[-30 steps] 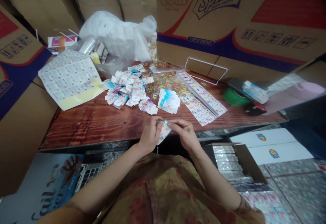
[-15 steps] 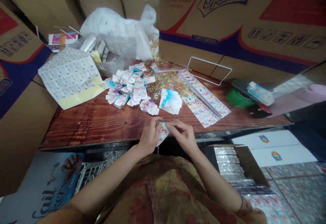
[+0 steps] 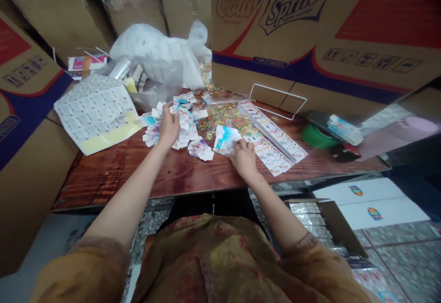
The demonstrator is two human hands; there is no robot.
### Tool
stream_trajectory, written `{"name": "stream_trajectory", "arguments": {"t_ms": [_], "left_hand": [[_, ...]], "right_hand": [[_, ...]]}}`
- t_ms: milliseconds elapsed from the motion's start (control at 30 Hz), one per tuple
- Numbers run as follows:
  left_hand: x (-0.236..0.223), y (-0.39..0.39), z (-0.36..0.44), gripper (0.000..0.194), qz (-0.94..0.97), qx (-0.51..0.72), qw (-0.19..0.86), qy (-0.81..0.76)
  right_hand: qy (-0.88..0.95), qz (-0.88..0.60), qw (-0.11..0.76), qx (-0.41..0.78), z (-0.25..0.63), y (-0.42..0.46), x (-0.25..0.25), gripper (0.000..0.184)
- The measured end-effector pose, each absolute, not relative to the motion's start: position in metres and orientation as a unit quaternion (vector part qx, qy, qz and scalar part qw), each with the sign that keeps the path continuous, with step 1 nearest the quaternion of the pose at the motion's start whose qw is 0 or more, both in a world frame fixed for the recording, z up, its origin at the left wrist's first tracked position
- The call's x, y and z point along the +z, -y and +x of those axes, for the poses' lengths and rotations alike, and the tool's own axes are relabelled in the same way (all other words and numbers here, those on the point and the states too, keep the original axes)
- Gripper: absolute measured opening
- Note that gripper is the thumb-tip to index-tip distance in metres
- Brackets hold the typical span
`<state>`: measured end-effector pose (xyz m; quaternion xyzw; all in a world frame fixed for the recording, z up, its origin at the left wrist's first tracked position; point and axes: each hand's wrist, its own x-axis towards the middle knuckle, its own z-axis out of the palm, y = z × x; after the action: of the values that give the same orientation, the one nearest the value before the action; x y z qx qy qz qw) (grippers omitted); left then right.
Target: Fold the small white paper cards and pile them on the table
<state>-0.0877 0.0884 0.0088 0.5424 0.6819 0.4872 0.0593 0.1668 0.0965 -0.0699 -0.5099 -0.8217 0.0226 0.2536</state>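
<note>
My left hand reaches over a heap of small folded cartons, white with blue and purple print. Its fingers are bent and a little apart, and I make out nothing between them. Farther right, my right hand is at the near right edge of a stack of flat cartons. Its thumb and fingertips close on that edge; how many cartons they grip is hidden. Between the two lie several flat purple-and-white cartons.
Behind are small colourful pieces in clear plastic, printed sticker strips, a wire frame and a white bag. Printed sheets lie left, a green tape roll right. A large cardboard box walls the back.
Both hands held one small carton at the table's front edge. Now they are apart: the left has moved forward and left to the heap, the right forward to the flat stack.
</note>
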Motion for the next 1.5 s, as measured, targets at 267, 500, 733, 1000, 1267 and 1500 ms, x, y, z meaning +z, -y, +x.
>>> {"name": "stream_trajectory", "arguments": {"t_ms": [267, 500, 733, 1000, 1267, 1500], "left_hand": [[-0.004, -0.035, -0.032, 0.033, 0.625, 0.359, 0.01, -0.693], [-0.047, -0.008, 0.022, 0.029, 0.539, 0.401, 0.313, -0.671], [-0.055, -0.013, 0.039, 0.037, 0.414, 0.453, 0.463, -0.64], [-0.052, -0.027, 0.048, 0.026, 0.365, 0.486, 0.499, -0.618], [-0.059, -0.032, 0.047, 0.031, 0.382, 0.481, 0.465, -0.637], [-0.061, -0.032, 0.04, 0.018, 0.442, 0.516, 0.344, -0.647]], "right_hand": [[0.827, -0.508, 0.235, -0.045, 0.166, -0.095, -0.075, 0.038], [0.765, -0.494, 0.398, 0.106, 0.174, -0.092, -0.068, 0.023], [0.586, -0.468, 0.496, 0.439, 0.175, -0.089, -0.07, 0.035], [0.614, -0.495, 0.498, 0.362, 0.177, -0.068, -0.063, 0.031], [0.623, -0.491, 0.481, 0.374, 0.184, -0.08, -0.073, 0.03], [0.637, -0.463, 0.459, 0.411, 0.188, -0.077, -0.071, 0.036]]}}
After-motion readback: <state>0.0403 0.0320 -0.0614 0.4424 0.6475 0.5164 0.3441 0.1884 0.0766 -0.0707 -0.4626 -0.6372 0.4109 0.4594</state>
